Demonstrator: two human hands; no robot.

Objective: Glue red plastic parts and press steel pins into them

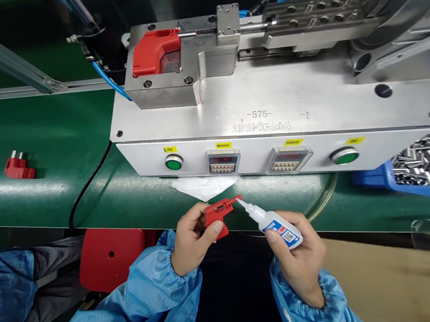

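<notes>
My left hand (193,240) is closed on a red plastic part (216,217) shaped like a small pistol handle, its thin end pointing right. In my right hand (301,253) is a white glue bottle (281,229) with a blue and red Loctite label, tilted so its nozzle reaches the part's thin red tip. Whether glue is coming out is too small to tell. Above my hands stands a metal press fixture (164,97), with a similar red part (147,54) seated in its block and a steel rod meeting that part's right end.
A blue bin (373,179) of short metal tubes (429,159) stands at the right. Another red piece (19,167) with metal pins lies left on the green bench. White paper (205,185) sticks out beneath the fixture. A red stool (111,256) and a person's blue sleeve (4,298) are at left.
</notes>
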